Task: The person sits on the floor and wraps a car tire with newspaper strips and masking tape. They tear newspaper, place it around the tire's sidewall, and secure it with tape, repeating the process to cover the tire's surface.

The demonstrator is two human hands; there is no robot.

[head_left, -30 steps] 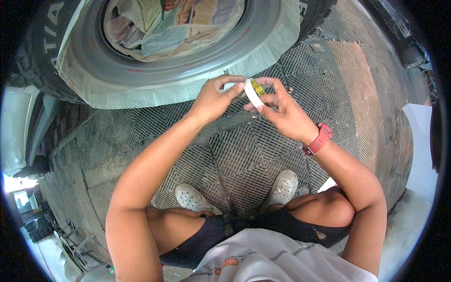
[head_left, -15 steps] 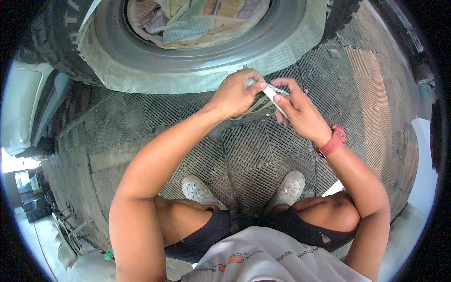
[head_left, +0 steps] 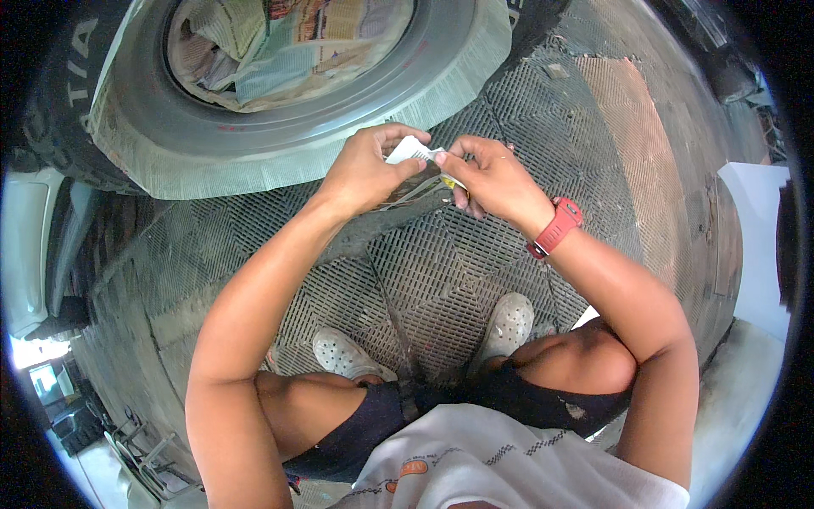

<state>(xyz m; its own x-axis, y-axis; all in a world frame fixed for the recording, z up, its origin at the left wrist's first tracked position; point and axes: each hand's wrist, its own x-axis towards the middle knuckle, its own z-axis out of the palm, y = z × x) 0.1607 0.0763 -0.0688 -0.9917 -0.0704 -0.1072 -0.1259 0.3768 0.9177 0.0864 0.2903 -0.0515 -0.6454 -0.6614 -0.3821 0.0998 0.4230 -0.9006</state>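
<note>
Near the wheel's lower edge, my left hand [head_left: 366, 170] pinches a small white piece [head_left: 407, 151] with dark marks on it, thumb below and fingers above. My right hand [head_left: 496, 180], with a red watch on its wrist, has its thumb and forefinger closed on the other end of that white piece. A small yellow bit [head_left: 448, 181] shows under the right fingers. Thin pale strips [head_left: 414, 197] hang below the two hands. What the piece is made of, I cannot tell. Just beyond stands a wheel with a grey rim [head_left: 280, 127], its centre covered in newspaper [head_left: 292, 51].
Pale masking paper [head_left: 212, 170] rings the rim, over a black tyre [head_left: 64, 110]. Grooved dark matting [head_left: 441, 254] covers the floor. My feet in light clogs [head_left: 511, 321] are planted below. At far left are a pale vehicle panel [head_left: 25, 254] and a metal frame [head_left: 153, 458].
Both hands now sit further left in view, as does the wheel. The white piece has turned, showing its marked face, and a yellow bit has come into sight.
</note>
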